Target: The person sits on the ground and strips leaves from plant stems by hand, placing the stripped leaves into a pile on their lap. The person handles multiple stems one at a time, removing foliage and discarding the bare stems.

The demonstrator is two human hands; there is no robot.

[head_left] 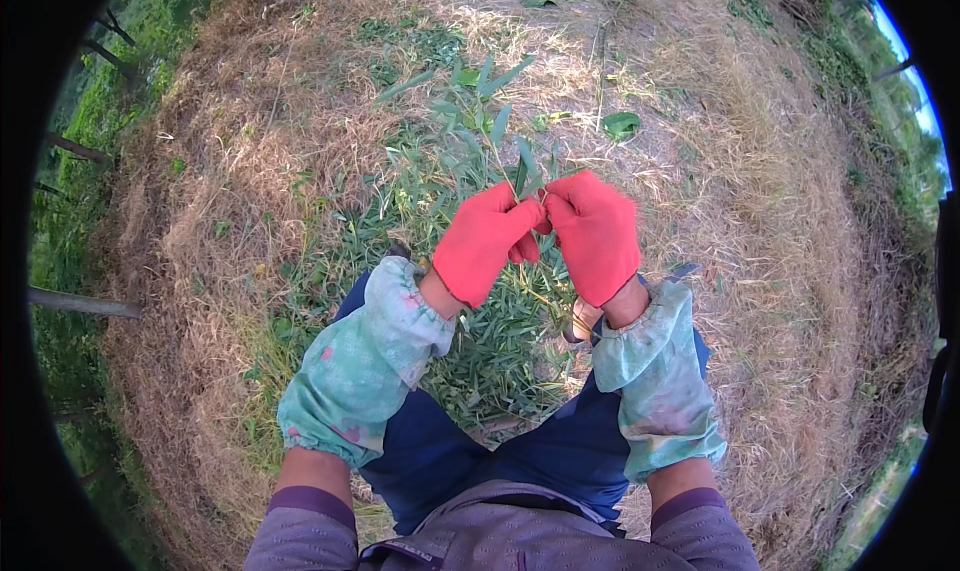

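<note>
My left hand (482,239), in a red glove, is closed around the stem of a leafy green branch (492,121). The branch rises from the glove and leans up and away, with long narrow leaves. My right hand (597,233), also red-gloved, meets the left at the fingertips and pinches at the branch's leaves beside the stem. The fingertips of both hands partly hide what lies between them. Below the hands, a heap of cut green leaves (495,356) lies on the ground between my legs.
Dry straw-coloured grass (790,221) covers the ground on both sides. More loose green leaves (430,43) are scattered ahead, with a single broad leaf (621,125) to the right. Green undergrowth and thin trunks (85,303) stand at the left edge.
</note>
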